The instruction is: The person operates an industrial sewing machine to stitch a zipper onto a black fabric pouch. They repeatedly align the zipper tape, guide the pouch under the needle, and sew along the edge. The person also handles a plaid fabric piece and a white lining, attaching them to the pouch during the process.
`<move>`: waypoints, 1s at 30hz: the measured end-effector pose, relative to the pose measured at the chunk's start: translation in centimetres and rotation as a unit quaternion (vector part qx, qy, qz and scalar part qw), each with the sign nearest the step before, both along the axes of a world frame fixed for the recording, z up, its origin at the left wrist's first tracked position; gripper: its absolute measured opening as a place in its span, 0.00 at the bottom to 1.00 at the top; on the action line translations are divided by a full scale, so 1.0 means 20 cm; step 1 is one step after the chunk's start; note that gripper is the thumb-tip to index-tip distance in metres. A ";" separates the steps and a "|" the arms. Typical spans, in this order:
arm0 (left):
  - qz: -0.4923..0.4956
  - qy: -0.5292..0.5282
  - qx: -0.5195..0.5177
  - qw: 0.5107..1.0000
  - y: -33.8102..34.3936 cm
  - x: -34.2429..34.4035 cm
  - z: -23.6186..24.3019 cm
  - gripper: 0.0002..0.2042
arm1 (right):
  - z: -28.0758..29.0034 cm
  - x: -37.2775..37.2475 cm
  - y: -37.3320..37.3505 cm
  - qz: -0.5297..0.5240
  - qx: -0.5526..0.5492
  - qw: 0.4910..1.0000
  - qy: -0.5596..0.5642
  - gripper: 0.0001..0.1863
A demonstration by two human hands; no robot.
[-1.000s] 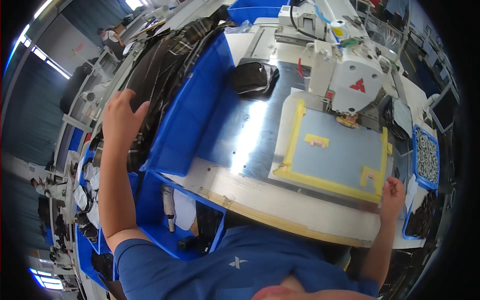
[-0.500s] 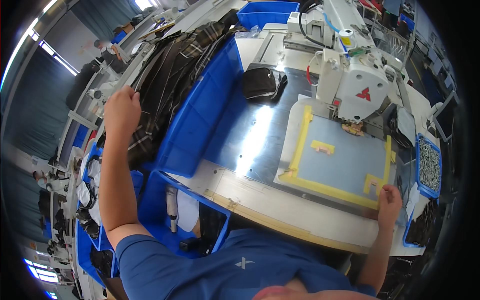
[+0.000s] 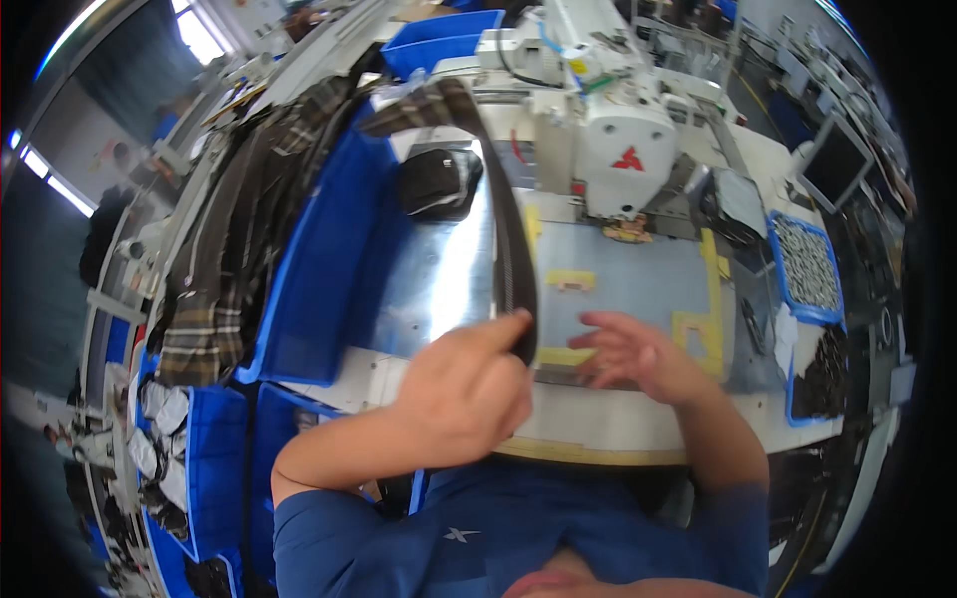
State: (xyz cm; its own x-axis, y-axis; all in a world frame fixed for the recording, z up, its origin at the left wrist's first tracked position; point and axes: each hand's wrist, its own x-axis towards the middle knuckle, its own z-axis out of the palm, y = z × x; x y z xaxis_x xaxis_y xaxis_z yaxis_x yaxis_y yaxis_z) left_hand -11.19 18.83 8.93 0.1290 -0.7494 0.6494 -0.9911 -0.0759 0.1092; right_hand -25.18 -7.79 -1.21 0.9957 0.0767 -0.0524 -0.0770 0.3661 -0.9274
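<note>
My left hand [image 3: 464, 389] grips a long dark fabric strip [image 3: 508, 239] with plaid at its far end, lifted over the metal bed [image 3: 429, 269]. My right hand [image 3: 638, 354] is open, fingers spread toward the strip, over the grey template [image 3: 633, 284] edged in yellow tape. The white sewing machine [image 3: 628, 159] stands behind the template. A small dark folded piece [image 3: 429, 184] lies on the metal bed to the left, and a dark bundle with a pale top [image 3: 733, 209] sits right of the machine head.
A long blue bin [image 3: 299, 289] holds draped plaid and dark pieces [image 3: 219, 259] at left. More blue bins [image 3: 214, 468] stand lower left, another [image 3: 439, 40] at the back. On the right are a tray of small metal parts [image 3: 802, 259], a dark-filled tray [image 3: 817, 379] and a monitor [image 3: 832, 164].
My left hand has moved from the bin's pile to the middle, bringing a fabric strip with it. My right hand has moved leftward and up from the template's corner and spread its fingers.
</note>
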 end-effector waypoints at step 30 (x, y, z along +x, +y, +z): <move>-0.224 0.671 0.109 0.699 -0.78 0.28 -0.32 0.13 | 0.24 0.11 -0.35 -0.226 -0.093 0.965 -0.092 0.31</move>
State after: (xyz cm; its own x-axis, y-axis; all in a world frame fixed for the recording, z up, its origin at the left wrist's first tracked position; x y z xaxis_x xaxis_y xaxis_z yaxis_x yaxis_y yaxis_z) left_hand -5.58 3.26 2.61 0.2340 -0.9717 0.0337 0.0621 0.0496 0.9968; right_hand -22.93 -14.77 3.61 0.9190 -0.3615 0.1575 0.2242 0.1503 -0.9629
